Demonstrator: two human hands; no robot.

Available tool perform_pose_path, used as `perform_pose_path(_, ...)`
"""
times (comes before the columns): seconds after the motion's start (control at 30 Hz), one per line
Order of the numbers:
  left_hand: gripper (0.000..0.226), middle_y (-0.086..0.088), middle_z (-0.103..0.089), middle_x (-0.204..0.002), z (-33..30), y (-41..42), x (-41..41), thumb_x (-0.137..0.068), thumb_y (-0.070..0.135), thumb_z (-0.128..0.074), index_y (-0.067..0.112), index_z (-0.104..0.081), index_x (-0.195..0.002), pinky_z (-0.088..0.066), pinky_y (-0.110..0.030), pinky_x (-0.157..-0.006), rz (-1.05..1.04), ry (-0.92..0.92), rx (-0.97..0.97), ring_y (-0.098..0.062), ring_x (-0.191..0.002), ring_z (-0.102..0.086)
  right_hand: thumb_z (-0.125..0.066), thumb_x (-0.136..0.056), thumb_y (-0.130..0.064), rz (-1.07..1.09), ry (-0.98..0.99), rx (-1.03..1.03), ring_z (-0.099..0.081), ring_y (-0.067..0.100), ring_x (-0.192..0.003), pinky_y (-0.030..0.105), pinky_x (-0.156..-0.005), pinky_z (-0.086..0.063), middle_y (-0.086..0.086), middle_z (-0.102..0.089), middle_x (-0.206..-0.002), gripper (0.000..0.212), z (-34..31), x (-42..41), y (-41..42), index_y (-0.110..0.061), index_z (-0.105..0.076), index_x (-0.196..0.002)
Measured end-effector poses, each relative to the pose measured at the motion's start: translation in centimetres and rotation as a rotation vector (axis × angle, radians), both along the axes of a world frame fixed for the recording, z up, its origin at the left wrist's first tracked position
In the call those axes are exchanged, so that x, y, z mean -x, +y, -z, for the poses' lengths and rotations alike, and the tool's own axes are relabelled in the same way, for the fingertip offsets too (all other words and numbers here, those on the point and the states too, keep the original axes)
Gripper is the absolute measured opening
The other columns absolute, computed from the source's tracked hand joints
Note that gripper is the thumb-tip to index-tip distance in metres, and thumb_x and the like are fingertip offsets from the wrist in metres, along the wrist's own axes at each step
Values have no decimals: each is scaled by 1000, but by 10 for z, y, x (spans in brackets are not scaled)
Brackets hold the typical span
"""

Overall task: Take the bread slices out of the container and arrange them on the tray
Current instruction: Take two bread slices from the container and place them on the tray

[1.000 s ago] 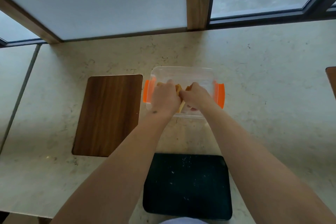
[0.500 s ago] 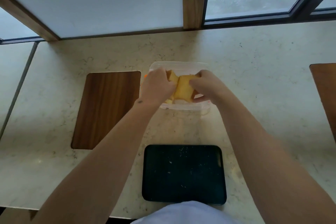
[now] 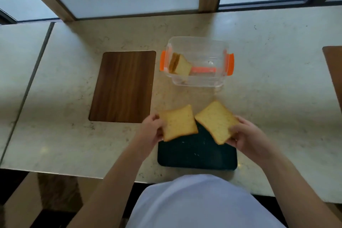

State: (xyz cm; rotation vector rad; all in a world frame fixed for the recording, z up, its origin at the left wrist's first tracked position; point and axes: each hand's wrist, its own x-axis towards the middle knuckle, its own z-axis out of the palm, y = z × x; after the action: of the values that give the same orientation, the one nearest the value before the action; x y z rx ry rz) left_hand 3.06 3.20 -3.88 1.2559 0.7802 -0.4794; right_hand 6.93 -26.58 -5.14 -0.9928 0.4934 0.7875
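My left hand [image 3: 152, 131] grips one bread slice [image 3: 178, 123] by its left edge, held flat over the far left part of the dark tray [image 3: 196, 155]. In my right hand [image 3: 246, 135] is a second bread slice [image 3: 215, 121], pinched at its near right corner above the tray's far right part. Whether either slice touches the tray I cannot tell. The clear container [image 3: 199, 81] with orange clips stands beyond the tray, and a few slices [image 3: 180, 66] lean against its left wall.
A wooden board [image 3: 124, 86] lies on the stone counter [image 3: 277, 89] left of the container. Another wooden piece [image 3: 335, 68] shows at the right edge. A window sill and frames run along the back. The counter's front edge is near my body.
Both hands lifted a slice each out of the container and drew them back toward me, over the tray. The slices turned from upright to flat.
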Motion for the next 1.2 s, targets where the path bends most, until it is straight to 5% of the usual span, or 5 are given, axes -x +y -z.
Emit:
perform_pose_path(0.27,23,-17,-64,-119,61,10,56,-96,14,-60,16,-59,-120,-59,-35,-73,275,97,-151,-32,-104,-66,-54,-93,2,-65,75,194,-74,31,-103,41,-78,-62,22,-64,-126,31,41,46,-1,-4,-60,-122)
perform_pose_path(0.57,26,-13,-63,-115,52,11,28,-96,11,-57,13,-57,-122,-54,-30,-67,155,1,-138,-24,-94,-64,-55,-93,1,-44,76,267,-74,30,-102,40,-77,-63,20,-64,-123,27,44,53,4,-6,-61,-119)
perform_pose_path(0.83,22,-14,-62,-115,58,-5,5,-93,16,-53,16,-60,-114,-56,-49,-88,225,10,-295,-29,-102,-61,-54,-93,2,-69,62,327,-71,33,-106,40,-77,-63,21,-65,-122,27,42,58,2,-7,-62,-117)
perform_pose_path(0.97,14,-11,-62,-112,68,-7,1,-95,18,-55,20,-60,-107,-57,-37,-71,209,34,-354,-25,-97,-61,-54,-93,2,-84,66,329,-71,33,-107,41,-78,-62,21,-64,-124,28,45,60,-3,-6,-61,-118)
perform_pose_path(1.2,34,-1,-61,-109,71,0,-1,-95,19,-57,13,-55,-128,-58,-50,-89,287,32,-491,-24,-102,-62,-57,-91,2,-138,61,327,-72,32,-107,43,-84,-62,20,-65,-124,30,47,54,2,-7,-62,-119)
